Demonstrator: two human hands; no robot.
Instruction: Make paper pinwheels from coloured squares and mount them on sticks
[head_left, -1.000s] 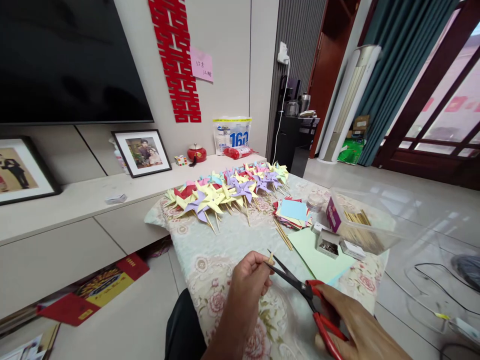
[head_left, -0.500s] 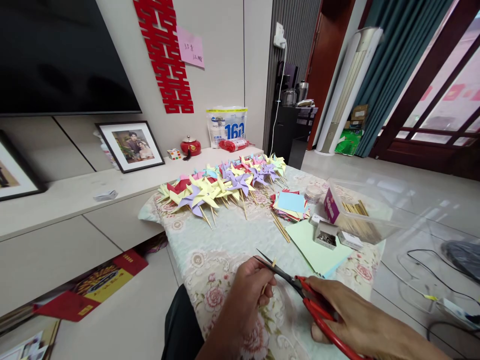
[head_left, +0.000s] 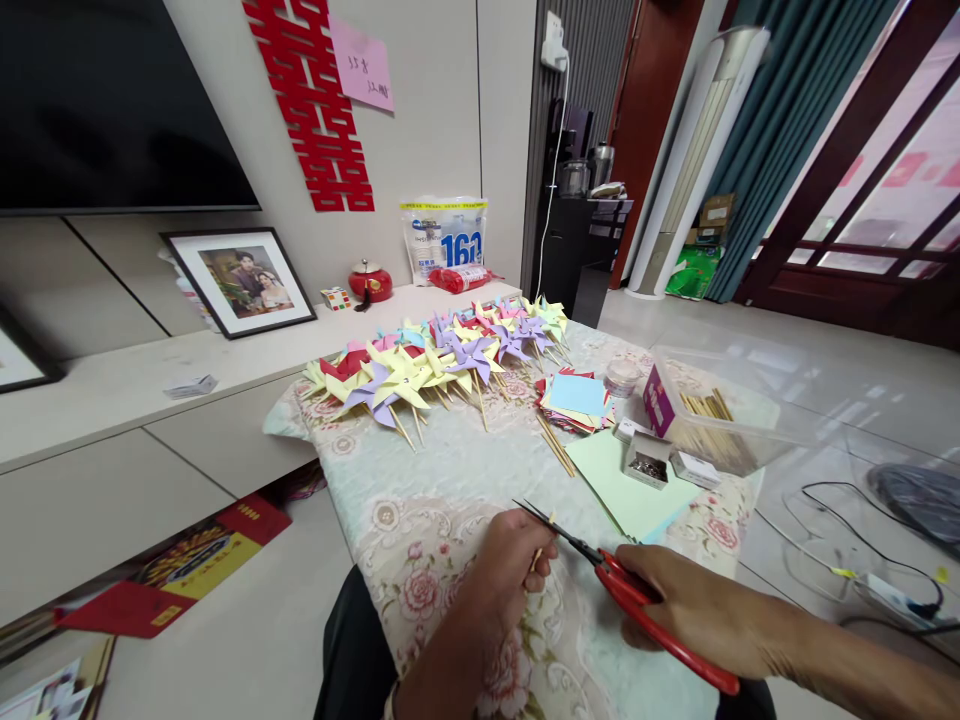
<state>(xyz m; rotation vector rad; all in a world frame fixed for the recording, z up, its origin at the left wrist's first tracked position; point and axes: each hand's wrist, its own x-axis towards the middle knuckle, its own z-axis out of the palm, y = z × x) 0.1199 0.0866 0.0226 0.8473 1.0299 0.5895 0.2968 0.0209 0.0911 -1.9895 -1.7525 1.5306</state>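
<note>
Thin wooden stick (head_left: 538, 553) pinched in left hand (head_left: 506, 575) fingers, over near edge of floral-cloth worktop (head_left: 450, 470). Right hand (head_left: 694, 610) fingers wrapped round red-handled scissors (head_left: 626, 595), blades at stick's top end. Coloured paper pinwheels (head_left: 435, 365) at far side.

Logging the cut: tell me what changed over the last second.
The scissors blades, open around the stick a second ago, have nearly closed on it. The left hand still pinches the stick; the right hand still grips the scissors. The pinwheels and paper lie as before.
</note>
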